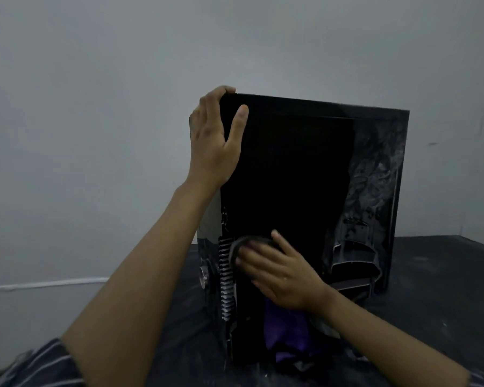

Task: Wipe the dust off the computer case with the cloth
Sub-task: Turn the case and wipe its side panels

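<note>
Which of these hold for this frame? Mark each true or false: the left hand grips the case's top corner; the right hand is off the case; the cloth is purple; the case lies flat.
1. The left hand grips the top corner of the computer case. True.
2. The right hand is off the case. False: it presses the cloth against the panel.
3. The cloth is purple. True.
4. The case lies flat on the table. False: it stands upright.
</note>
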